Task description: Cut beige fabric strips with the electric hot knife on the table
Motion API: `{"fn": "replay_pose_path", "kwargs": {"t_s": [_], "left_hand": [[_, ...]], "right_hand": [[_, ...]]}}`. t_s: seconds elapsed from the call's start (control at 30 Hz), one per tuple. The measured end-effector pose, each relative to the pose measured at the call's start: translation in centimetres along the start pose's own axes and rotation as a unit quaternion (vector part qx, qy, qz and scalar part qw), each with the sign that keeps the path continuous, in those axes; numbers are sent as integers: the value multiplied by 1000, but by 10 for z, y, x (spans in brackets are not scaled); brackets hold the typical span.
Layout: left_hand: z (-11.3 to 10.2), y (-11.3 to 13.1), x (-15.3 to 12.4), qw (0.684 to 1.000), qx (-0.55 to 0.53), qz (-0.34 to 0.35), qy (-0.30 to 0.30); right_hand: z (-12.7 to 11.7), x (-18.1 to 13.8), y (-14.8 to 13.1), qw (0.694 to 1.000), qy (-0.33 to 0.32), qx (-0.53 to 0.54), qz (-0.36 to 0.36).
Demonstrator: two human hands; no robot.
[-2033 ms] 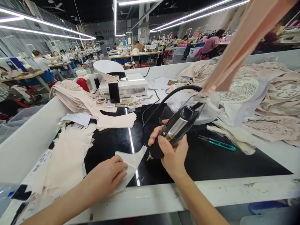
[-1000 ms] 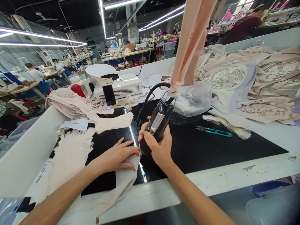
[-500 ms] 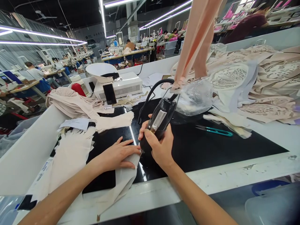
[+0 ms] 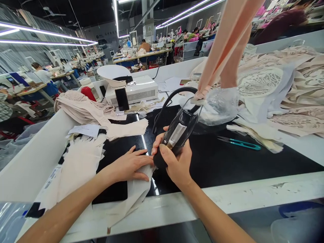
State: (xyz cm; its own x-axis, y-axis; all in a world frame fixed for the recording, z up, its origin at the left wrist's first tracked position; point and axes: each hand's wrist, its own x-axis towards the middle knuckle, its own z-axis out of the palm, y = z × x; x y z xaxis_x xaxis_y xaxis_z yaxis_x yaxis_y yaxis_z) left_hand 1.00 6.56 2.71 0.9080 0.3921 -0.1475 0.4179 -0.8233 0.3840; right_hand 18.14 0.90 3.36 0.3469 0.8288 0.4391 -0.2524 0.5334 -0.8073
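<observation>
My right hand (image 4: 174, 162) is wrapped round a black and silver hand-held cutting tool (image 4: 177, 133), its tip down at the edge of a pale fabric piece (image 4: 134, 194). A black cable (image 4: 174, 96) arcs from the tool's top, where a pink strap (image 4: 225, 40) hangs from above. My left hand (image 4: 130, 165) lies flat on the fabric piece with fingers stretched toward the tool tip. The fabric rests on a black work surface (image 4: 227, 162) and droops over the white table edge (image 4: 240, 199).
A stack of cut beige pieces (image 4: 78, 165) lies left of my hands, with folded fabric (image 4: 83, 108) behind. A white machine (image 4: 131, 89) stands at the back, teal thread snips (image 4: 240, 143) to the right, lace pieces (image 4: 286, 91) far right. Other people work at distant tables.
My left hand slid forward on the fabric piece until its fingers reached the tool tip. My right hand brought the tool closer and more upright. The fabric now hangs over the table edge.
</observation>
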Motion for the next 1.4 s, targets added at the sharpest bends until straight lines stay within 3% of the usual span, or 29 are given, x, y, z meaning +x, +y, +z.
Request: {"fn": "replay_pose_path", "kwargs": {"t_s": [0.63,0.73,0.83,0.93,1.1,1.27,1.4], "left_hand": [[7,-8,5,999,23,24,15],[9,0,-3,997,26,22,69],[18,17,-18,985,52,-29,164],[35,35,-34,975,112,-75,176],[51,40,-51,979,128,-34,155],[43,17,-66,981,96,56,162],[39,10,-67,976,66,48,200]], "right_hand": [[4,-11,0,1000,-16,-2,17],[4,-10,-4,1000,-21,3,12],[2,-7,-10,1000,-20,17,9],[0,-4,-12,1000,-22,18,-3],[-1,0,-13,1000,-22,17,-3],[-1,-1,-17,1000,-25,14,-1],[-2,-3,-17,999,-38,3,4]]}}
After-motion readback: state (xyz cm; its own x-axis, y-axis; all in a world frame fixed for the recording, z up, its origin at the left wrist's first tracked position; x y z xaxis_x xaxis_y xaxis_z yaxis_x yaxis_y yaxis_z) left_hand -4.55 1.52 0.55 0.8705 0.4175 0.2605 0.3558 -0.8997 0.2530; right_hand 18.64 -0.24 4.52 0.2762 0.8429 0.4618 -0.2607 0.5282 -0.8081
